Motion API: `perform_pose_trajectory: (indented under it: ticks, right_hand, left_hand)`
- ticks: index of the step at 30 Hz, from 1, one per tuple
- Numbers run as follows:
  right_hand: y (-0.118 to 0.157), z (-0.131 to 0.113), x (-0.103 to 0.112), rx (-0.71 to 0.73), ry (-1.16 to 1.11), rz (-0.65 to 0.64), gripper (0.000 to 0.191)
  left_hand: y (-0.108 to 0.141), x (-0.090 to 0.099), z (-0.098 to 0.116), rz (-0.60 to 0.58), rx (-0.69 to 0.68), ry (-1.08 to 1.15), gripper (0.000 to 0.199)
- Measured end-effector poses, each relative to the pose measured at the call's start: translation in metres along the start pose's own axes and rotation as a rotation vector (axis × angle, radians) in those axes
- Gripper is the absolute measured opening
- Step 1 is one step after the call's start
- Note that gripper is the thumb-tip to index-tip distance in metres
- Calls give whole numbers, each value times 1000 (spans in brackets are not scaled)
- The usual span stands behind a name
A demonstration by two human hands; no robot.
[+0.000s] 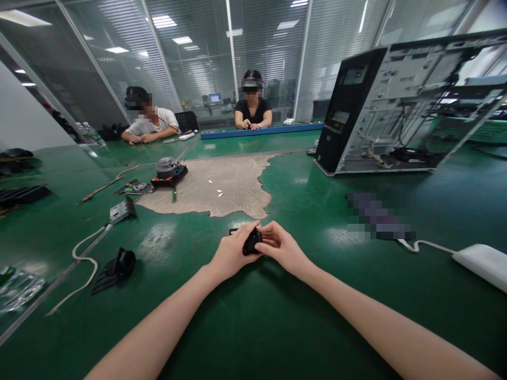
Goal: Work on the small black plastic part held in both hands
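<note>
A small black part [252, 244] is held between both hands above the green table [277, 322], near the middle of the view. My left hand [233, 249] wraps round its left side, with the fingers closed on it. From the right, my right hand [280, 244] pinches the same part with thumb and fingers. A flat black end with a slot [233, 231] sticks out beyond the left hand's fingers. The fine shape of the part is hidden by the fingers.
An open computer case [352, 116] stands at the back right. A phone [376, 214] is cabled to a white power bank [483, 264]. On the left lie a black bracket [116, 269], a metal box [121, 210] and a speaker-like unit [169, 171]. Two people sit opposite.
</note>
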State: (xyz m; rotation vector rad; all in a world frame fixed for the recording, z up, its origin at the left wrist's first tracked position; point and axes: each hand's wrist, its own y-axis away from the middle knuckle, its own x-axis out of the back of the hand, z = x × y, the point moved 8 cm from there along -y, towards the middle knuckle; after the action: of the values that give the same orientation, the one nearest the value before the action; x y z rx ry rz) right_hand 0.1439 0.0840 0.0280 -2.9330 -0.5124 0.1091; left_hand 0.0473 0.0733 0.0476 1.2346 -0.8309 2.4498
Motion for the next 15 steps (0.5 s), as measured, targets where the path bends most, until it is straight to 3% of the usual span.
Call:
perform_pose_trajectory:
  ticks: [6,9,15]
  right_hand:
    - [-7,5,8,-12,31,3,13]
    - [-9,8,9,-59,59,25,17]
    - [-5,4,1,-83,75,-73,18]
  left_hand:
    - [-4,2,-1,-15,-12,38,63]
    - [-4,2,-2,-26,6,33,63]
    - [-2,-3,-6,-52,32,45,63]
